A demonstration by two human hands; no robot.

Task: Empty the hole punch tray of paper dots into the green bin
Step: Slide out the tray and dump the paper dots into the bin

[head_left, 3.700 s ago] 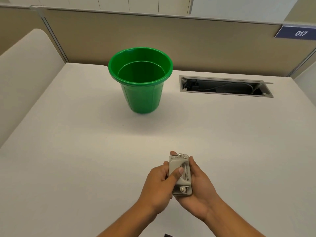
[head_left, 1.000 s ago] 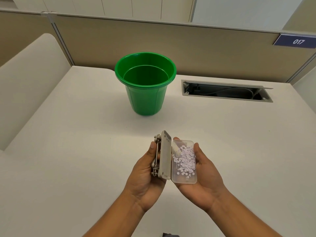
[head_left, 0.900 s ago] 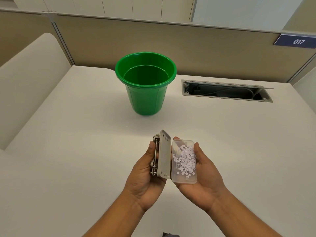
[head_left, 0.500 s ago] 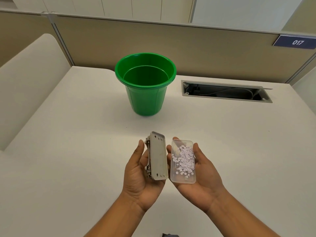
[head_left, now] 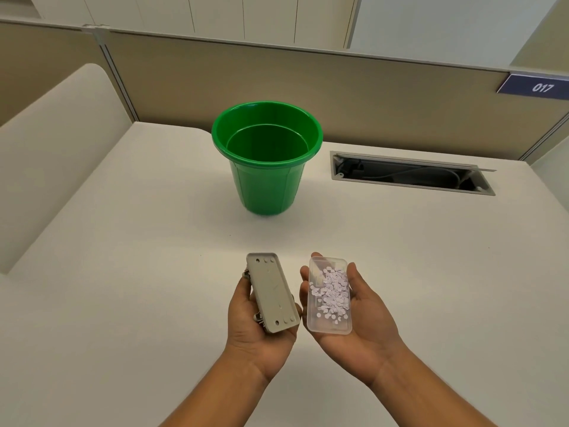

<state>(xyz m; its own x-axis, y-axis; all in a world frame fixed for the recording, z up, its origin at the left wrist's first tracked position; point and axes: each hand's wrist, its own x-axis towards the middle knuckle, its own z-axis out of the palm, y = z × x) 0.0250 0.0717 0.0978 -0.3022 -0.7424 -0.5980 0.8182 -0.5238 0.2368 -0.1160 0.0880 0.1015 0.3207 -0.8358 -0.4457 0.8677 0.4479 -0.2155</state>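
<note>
The clear plastic tray [head_left: 329, 295] lies flat and open side up in the palm of the right hand [head_left: 354, 315], detached from the punch, with a loose heap of pale paper dots [head_left: 331, 291] spread over most of its floor. The fingers of that hand are nearly straight and cup the tray from below, a thumb along its left edge and fingertips showing past its far end and right side.

Just beside it, separated by a narrow gap, the left hand [head_left: 261, 322] holds the grey hole punch [head_left: 272, 292] turned bottom side up, its flat underside facing the camera and bits of its metal mechanism showing along the left edge. The fingers wrap under and around the punch body.

Both hands hover above the white bench [head_left: 138, 288] near its front edge. Farther back, well apart from the hands, the green bin [head_left: 266, 180] stands upright on the bench with its mouth open. To the right of the bin is a rectangular cable slot [head_left: 409, 174] set in the bench, with cables inside. A beige partition [head_left: 308, 87] runs behind, carrying a blue sign [head_left: 537, 86] reading 017.
</note>
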